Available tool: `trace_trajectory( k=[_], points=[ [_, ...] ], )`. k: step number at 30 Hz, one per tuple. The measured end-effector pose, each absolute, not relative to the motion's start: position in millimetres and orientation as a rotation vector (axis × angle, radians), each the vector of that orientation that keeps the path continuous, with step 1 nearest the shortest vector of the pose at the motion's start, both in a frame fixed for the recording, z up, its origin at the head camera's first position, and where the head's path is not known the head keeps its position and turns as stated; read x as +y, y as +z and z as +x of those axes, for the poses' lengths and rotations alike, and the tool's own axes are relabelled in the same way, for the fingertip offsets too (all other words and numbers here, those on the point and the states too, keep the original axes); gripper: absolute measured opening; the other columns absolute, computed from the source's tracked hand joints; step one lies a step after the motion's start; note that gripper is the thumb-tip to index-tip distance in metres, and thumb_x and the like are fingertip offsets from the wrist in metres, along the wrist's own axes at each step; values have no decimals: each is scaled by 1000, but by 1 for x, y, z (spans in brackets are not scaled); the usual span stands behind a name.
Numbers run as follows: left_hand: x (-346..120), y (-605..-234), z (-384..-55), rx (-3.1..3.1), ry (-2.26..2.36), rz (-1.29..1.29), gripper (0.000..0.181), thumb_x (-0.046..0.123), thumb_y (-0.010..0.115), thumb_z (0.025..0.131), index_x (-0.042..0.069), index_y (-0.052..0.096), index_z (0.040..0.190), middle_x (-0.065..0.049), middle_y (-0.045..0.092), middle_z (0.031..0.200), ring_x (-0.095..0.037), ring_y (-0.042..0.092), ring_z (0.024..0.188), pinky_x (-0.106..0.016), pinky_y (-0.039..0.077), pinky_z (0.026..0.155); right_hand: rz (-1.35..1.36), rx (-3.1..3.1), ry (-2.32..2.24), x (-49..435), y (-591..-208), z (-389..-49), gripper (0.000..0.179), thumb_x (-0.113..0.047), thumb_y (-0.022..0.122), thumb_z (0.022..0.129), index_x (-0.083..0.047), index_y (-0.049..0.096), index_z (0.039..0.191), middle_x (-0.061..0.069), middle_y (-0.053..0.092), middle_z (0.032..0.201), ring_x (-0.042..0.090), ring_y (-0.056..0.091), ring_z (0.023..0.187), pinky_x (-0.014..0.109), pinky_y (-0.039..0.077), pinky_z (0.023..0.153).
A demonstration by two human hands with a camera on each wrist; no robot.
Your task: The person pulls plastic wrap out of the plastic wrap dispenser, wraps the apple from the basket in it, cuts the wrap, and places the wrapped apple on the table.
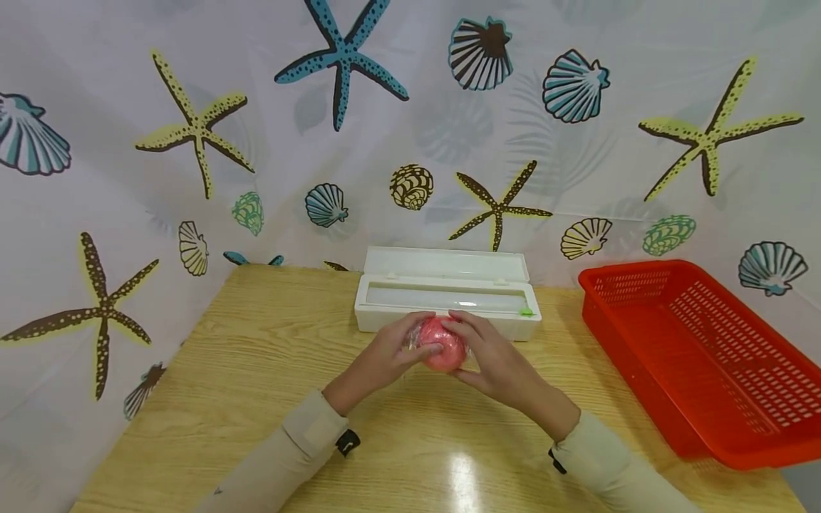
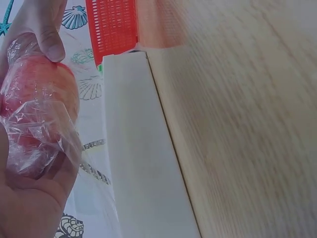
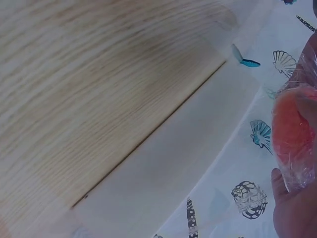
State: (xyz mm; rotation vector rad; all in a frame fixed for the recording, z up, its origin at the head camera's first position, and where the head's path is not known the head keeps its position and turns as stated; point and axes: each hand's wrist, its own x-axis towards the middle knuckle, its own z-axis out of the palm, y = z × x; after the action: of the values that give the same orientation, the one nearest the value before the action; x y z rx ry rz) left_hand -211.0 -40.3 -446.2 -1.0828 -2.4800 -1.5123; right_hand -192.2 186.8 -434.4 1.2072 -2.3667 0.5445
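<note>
Between both hands is a round red apple (image 1: 451, 350) wrapped in clear cling film (image 2: 37, 121). My left hand (image 1: 398, 347) holds its left side, the thumb lying across the front. From the right, my right hand (image 1: 497, 360) grips it with fingers over the top and thumb low. In the left wrist view the film is bunched and wrinkled at both ends of the apple. The right wrist view catches only part of the wrapped apple (image 3: 292, 129) at its edge. Just behind the hands sits a white cling film dispenser (image 1: 449, 313), its lid raised and a roll inside.
A green slider (image 1: 527, 312) sits at the dispenser's right end. On the right of the wooden table (image 1: 269, 335) stands a red plastic basket (image 1: 631, 385) with slotted walls. A cloth (image 1: 410, 135) printed with starfish and shells hangs behind the table and down its left side.
</note>
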Motion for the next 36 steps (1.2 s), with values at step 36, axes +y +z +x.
trace_trajectory(
  k=[36],
  points=[
    [-26, -464, -221, -2591, -738, -1110, 77, 38, 73, 76, 10, 37, 138, -1, 44, 133, -15, 38, 124, -28, 35, 101, 1080, -2592, 943, 195, -464, -221, 81, -35, 78, 72, -10, 39, 138, 3, 48, 133, 18, 46, 121, 36, 41, 98]
  ],
)
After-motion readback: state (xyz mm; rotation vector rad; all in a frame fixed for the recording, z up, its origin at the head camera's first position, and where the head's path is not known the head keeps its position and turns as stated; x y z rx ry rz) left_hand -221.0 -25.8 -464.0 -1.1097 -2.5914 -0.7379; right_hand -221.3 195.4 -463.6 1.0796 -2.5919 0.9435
